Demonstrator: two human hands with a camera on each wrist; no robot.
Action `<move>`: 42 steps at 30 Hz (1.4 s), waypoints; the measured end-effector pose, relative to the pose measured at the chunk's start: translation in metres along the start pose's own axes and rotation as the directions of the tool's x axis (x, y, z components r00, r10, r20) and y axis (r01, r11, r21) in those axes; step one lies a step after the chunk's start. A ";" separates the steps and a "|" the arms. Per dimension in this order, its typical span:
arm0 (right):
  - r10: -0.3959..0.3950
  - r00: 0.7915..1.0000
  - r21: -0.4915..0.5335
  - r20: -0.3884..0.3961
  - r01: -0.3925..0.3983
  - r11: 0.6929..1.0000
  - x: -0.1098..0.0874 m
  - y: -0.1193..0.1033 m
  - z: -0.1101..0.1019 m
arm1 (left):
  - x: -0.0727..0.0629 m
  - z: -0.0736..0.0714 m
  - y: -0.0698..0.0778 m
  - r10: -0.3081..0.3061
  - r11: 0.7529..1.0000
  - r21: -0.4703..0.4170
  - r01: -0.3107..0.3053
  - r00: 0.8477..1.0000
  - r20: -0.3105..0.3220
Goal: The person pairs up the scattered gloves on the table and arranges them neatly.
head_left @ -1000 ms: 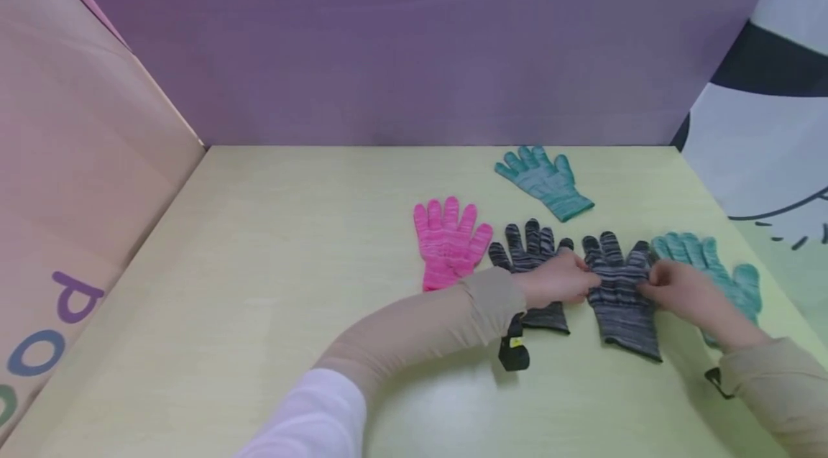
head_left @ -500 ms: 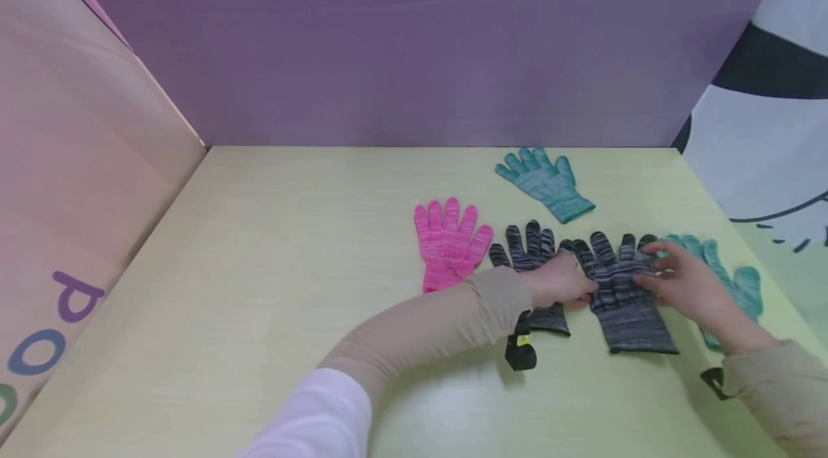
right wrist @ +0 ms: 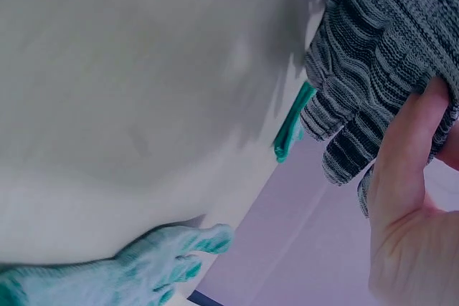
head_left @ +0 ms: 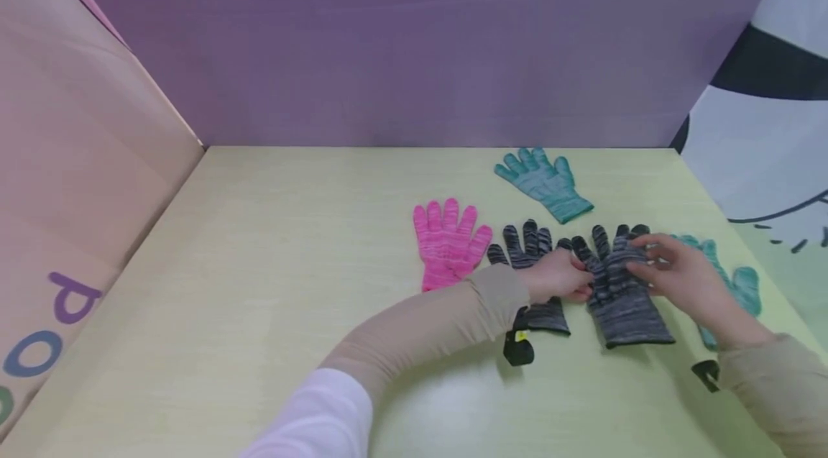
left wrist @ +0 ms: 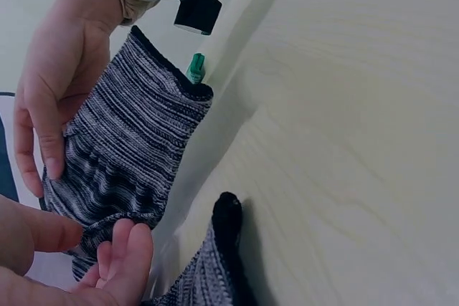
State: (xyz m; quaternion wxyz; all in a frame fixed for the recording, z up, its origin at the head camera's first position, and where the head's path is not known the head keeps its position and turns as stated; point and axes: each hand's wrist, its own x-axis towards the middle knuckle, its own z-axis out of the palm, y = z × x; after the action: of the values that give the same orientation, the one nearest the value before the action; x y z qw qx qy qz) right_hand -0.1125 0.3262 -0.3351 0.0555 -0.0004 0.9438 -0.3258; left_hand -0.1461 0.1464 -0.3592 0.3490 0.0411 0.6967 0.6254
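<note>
A black-and-grey striped knit glove [head_left: 627,314] hangs just above the table between both hands, its fingers pointing away and its cuff towards me. My left hand [head_left: 559,277] pinches its left edge between thumb and fingers, as the left wrist view also shows. On the opposite edge, my right hand [head_left: 688,282] grips the glove near the finger bases; in the right wrist view the thumb [right wrist: 409,155] lies across the knit. A second black-and-grey glove [head_left: 546,318] lies flat, partly hidden beneath my left hand and wrist.
The pink glove [head_left: 449,246] lies flat left of the dark pair. One teal glove [head_left: 546,185] rests near the back edge; another teal glove [head_left: 745,289] lies at the right, partly behind my right hand. A purple wall [head_left: 414,48] closes off the table's [head_left: 291,264] far side.
The dark glove has turned slightly and risen a little, its cuff swinging right. My right hand has shifted its fingers further up along the glove's right edge. The other gloves stay where they were.
</note>
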 end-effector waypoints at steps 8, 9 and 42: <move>-0.036 0.999 0.021 0.006 0.036 0.999 -0.003 -0.005 -0.007 | -0.003 0.003 -0.001 0.044 0.999 0.031 -0.044 0.999 0.004; -0.040 0.999 0.019 0.003 0.040 0.999 -0.003 -0.005 -0.007 | -0.003 0.003 -0.001 0.051 0.997 0.054 -0.051 0.999 0.006; -0.085 0.993 0.151 0.077 0.073 0.986 0.007 -0.035 -0.001 | -0.026 -0.068 0.016 0.199 0.979 0.036 -0.199 0.980 -0.010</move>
State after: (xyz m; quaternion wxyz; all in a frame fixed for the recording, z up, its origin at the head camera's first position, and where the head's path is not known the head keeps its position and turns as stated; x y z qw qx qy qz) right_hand -0.1205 0.2985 -0.3135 0.0816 -0.0472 0.9131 -0.3966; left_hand -0.1691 0.0800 -0.3355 0.2792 0.1126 0.7023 0.6451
